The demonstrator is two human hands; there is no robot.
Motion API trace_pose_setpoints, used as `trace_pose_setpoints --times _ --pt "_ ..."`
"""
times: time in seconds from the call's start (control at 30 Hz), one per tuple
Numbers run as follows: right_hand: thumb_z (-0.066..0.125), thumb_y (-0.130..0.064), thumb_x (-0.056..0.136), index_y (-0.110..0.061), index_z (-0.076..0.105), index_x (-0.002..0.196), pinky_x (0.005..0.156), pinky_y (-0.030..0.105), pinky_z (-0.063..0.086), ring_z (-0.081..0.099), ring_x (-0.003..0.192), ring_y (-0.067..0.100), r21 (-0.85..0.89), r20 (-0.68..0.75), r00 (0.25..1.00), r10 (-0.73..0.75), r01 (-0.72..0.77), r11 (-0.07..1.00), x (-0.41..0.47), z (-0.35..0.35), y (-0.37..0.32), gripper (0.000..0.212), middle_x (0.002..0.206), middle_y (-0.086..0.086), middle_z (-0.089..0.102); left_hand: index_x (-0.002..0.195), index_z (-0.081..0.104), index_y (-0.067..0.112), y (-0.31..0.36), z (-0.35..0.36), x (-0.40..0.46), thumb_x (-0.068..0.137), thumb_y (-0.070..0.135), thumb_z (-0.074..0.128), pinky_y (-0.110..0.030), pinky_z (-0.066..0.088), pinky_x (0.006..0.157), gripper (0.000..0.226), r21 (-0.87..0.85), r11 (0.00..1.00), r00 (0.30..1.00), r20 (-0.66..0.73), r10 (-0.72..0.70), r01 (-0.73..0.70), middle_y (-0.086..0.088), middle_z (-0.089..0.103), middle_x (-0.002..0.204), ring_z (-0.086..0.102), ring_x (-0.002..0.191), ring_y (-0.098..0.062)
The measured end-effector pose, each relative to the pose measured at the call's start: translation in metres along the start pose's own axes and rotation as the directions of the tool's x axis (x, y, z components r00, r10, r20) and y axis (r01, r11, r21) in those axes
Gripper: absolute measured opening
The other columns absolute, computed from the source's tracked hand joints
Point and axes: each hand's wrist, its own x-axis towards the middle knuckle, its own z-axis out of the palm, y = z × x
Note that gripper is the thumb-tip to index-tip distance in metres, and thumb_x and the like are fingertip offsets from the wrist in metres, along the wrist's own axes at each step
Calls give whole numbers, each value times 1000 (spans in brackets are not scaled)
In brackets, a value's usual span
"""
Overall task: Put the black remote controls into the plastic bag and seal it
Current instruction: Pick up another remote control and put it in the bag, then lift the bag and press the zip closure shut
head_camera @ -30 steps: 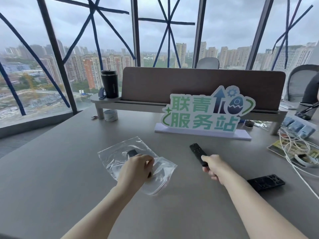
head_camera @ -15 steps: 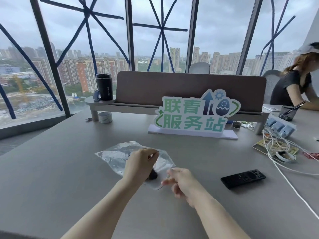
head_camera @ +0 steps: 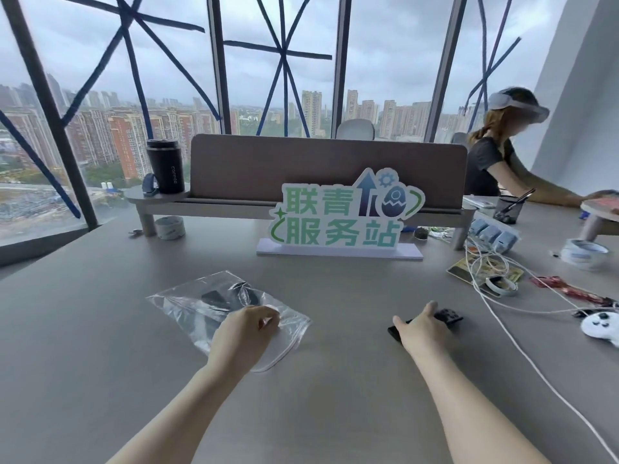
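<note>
Two bare hands work over a grey surface (head_camera: 100, 380) beside a window wall. The left hand (head_camera: 246, 333) rests on the clear plastic bag (head_camera: 187, 306), its fingers curled and pinching the film near the bag's mouth, which faces right and lies unsealed. One black remote control (head_camera: 214, 298) shows through the plastic at the far end of the bag, partly blurred by folds and glare. The right hand (head_camera: 423, 326) lies over a second black remote control (head_camera: 449, 316) well to the right of the bag, thumb spread to the left and fingers laid across the remote's body; whether they have closed around it, I cannot tell. That remote lies flat on the surface, its far end and near end both sticking out from under the hand. Behind stands a green and white sign (head_camera: 345, 216) with Chinese characters, and a black coffee tumbler (head_camera: 165, 165) sits on a raised shelf. A white cable (head_camera: 522, 349) trails along the right, near a white game controller (head_camera: 603, 324)
</note>
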Motion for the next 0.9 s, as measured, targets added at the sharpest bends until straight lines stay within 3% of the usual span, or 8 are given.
trace_pose_setpoints --times 0.1,0.23,0.33,0.53,0.67,0.77,0.83,0.9 --pt "54 -19 85 -15 12 153 79 34 52 68 101 35 32 82 995 -56 53 998 -1 3 -8 80 119 17 66 83 65 24 -4 -4 -2 78 44 48 -33 50 65 26 4 1000 1000 13 -22 22 0 68 73 61 75 -24" --pt "59 -14 88 -6 58 126 36 19 35 50 36 16 613 378 904 -202 -81 786 -35 -14 -8 39 75 9 63 77 62 22 -11 -12 -6 85 42 52 -30 47 59 24 31 999 999 8 -34 33 -1 60 64 56 69 -25" --pt "57 -8 91 1 66 110 33 15 20 32 35 11 758 561 743 -364 -286 586 -70 -40 -5 23 67 12 59 70 62 21 -14 -17 -5 87 40 54 -31 47 56 27 8 999 999 12 -49 49 -1 55 56 52 63 -22" --pt "55 -13 94 0 69 105 35 17 14 18 36 9 678 655 590 -472 -184 711 -116 -31 -40 22 67 9 61 84 73 32 -7 -22 -7 87 35 57 -28 39 57 16 -48 998 999 -17 -39 38 6 59 60 59 69 -26" --pt "52 -10 98 -12 66 105 38 22 39 49 47 14 767 623 568 -538 -306 564 -142 5 -93 15 79 7 60 67 65 32 -11 -27 -9 86 35 56 -34 48 59 21 -54 999 999 -32 5 -7 3 59 62 55 64 -25" --pt "45 0 96 -9 65 98 52 32 56 64 52 20 809 545 691 -475 -285 514 -145 21 -102 22 84 11 62 71 69 27 -18 -32 -8 86 31 57 -32 40 56 20 -61 998 998 -57 23 -27 0 59 63 49 61 -21" --pt "41 4 89 -9 65 83 48 32 54 60 47 21 798 432 824 -368 -158 582 -135 26 -94 28 78 10 64 67 67 23 -21 -34 -8 87 29 58 -31 36 56 23 -72 997 998 -56 32 -36 -4 61 64 50 63 -24" --pt "48 -5 85 -14 61 92 43 29 50 58 49 21 742 331 882 -335 -24 670 -124 26 -87 18 81 6 63 68 67 22 -24 -33 -11 88 32 57 -35 44 59 24 -66 997 999 -20 34 -36 -1 63 66 53 65 -22"
